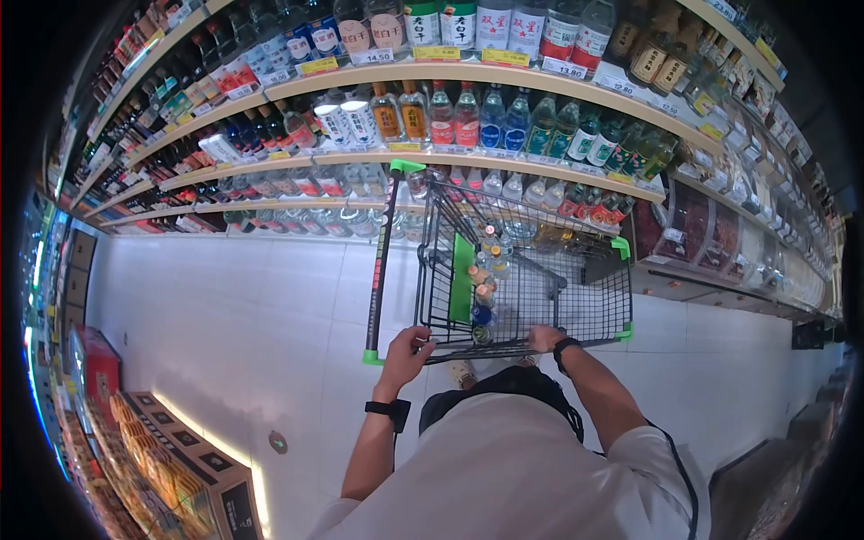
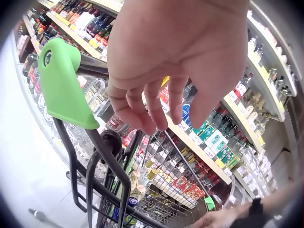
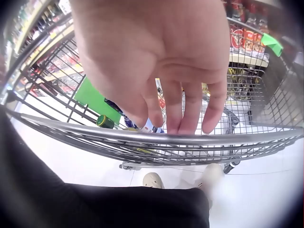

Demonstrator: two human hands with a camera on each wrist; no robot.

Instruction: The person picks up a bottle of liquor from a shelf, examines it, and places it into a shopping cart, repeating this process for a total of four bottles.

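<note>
A wire shopping cart point(image 1: 589, 301) with green corner pieces stands before the shelves. Several bottles point(image 1: 483, 292) are gathered in it beside a green panel point(image 1: 462, 279). My left hand point(image 1: 409, 355) hovers by the cart's near rim, close to the handle point(image 1: 379, 261); in the left wrist view this hand point(image 2: 166, 71) has loosely bent fingers and holds nothing. My right hand point(image 1: 544, 338) is at the near side rim. The right wrist view shows its fingers point(image 3: 190, 104) hanging fairly straight down to the metal rim point(image 3: 161, 138); whether they touch it I cannot tell.
Long shelves point(image 1: 297, 81) of bottles curve along the far side. Clear bins point(image 1: 720, 234) line the right. A stand of packaged goods point(image 1: 162, 450) and a red box point(image 1: 97, 360) are at the lower left. White tiled floor point(image 1: 225, 297) lies left of the cart.
</note>
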